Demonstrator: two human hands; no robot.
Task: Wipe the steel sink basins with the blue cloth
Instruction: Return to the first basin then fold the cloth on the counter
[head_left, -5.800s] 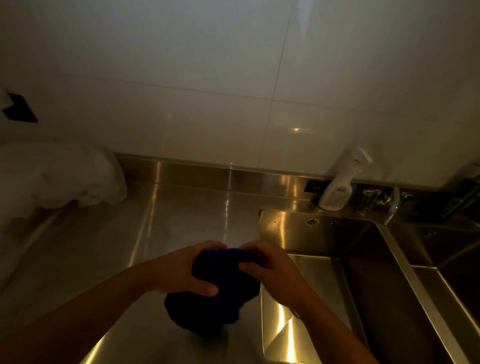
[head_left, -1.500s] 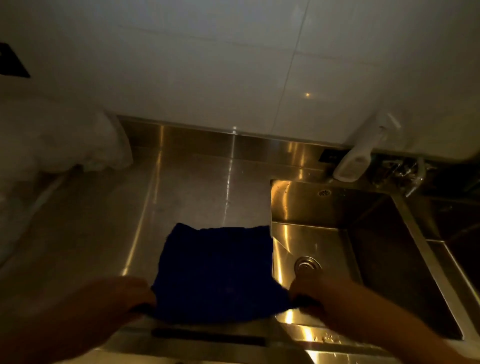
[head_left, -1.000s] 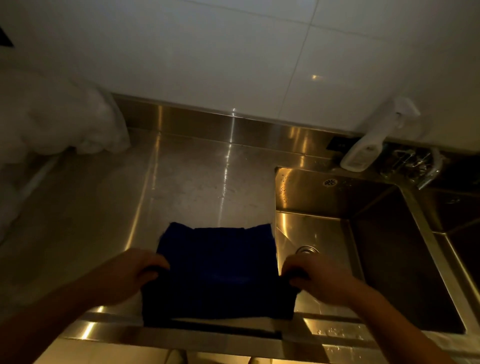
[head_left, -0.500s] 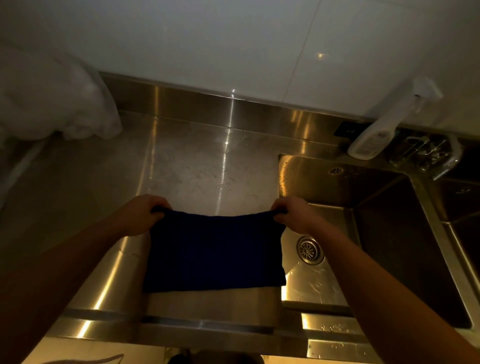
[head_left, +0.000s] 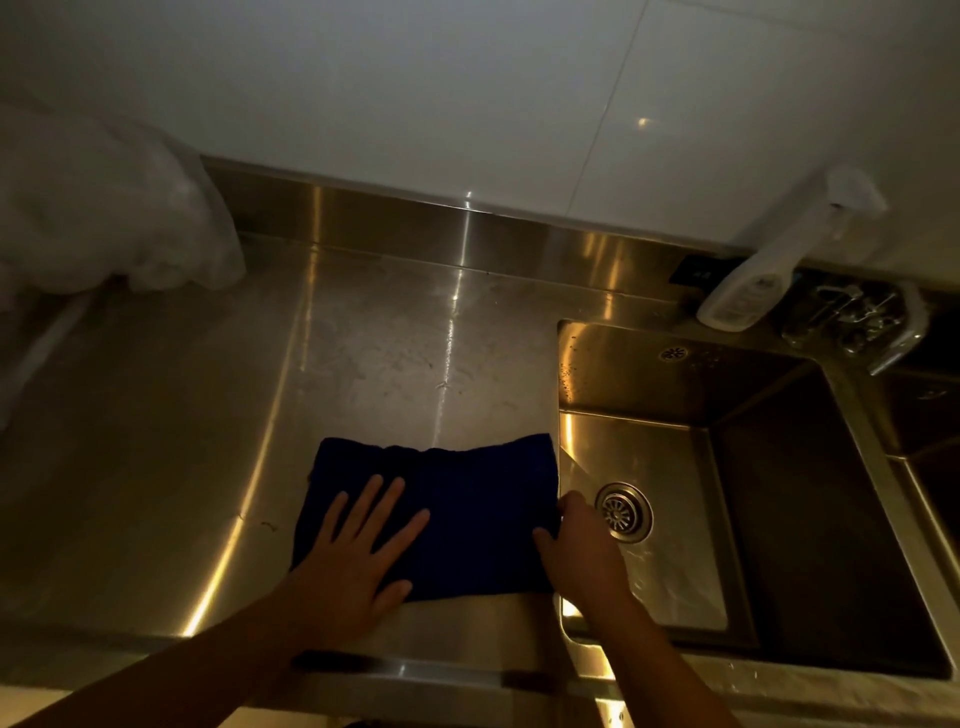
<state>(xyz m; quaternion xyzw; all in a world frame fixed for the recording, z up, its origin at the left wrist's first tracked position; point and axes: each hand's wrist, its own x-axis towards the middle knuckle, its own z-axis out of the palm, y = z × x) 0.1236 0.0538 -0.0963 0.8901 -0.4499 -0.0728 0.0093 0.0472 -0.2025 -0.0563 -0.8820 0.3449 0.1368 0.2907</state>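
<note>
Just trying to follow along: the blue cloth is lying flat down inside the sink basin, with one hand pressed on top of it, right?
Not quite. The head view shows the blue cloth spread on the steel counter just left of the sink basin, not inside it. The left hand does press flat on top, while the right hand holds the cloth's right edge.

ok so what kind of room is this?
Probably a kitchen or a utility cleaning area: a stainless steel counter with a built-in sink basin, a white tiled wall, and a spray bottle beside the tap.
</note>
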